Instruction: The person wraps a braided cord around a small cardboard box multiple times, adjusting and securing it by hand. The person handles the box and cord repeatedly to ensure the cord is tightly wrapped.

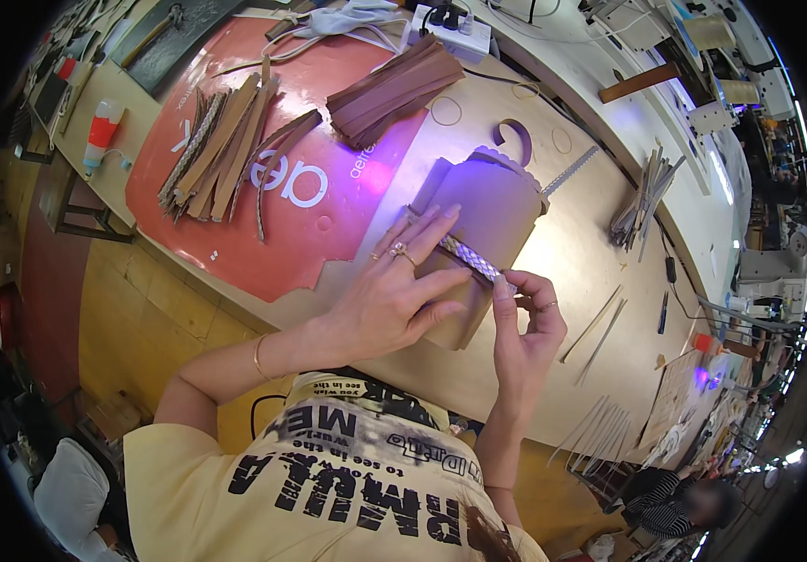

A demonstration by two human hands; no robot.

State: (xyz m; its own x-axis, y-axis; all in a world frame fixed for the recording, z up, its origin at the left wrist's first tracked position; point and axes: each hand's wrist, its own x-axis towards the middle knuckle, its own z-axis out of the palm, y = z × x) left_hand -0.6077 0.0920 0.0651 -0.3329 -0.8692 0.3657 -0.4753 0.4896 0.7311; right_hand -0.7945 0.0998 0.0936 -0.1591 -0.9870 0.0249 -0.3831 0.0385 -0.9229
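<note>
A braided strip point(471, 257), pale and patterned, lies across a stack of brown leather-like panels point(492, 201) with a scalloped far edge. My left hand point(394, 290) rests over the panels, its fingers stretched out flat at the strip's left part and partly covering it. At the strip's right end my right hand point(527, 323) pinches it between thumb and fingers. Purple light falls on the panels and the strip. Just past the panels, a curled brown strip point(515, 140) and a thin grey toothed strip point(570, 172) lie on the table.
On a red sheet point(263, 253) at left sit bundled brown strips point(221, 150) and stacked brown strips point(389, 89). A glue bottle point(102, 136) stands farther left. Thin grey strips point(645, 201) lie at right, near a dark pen-like tool point(663, 313). A power strip point(450, 33) is at the back.
</note>
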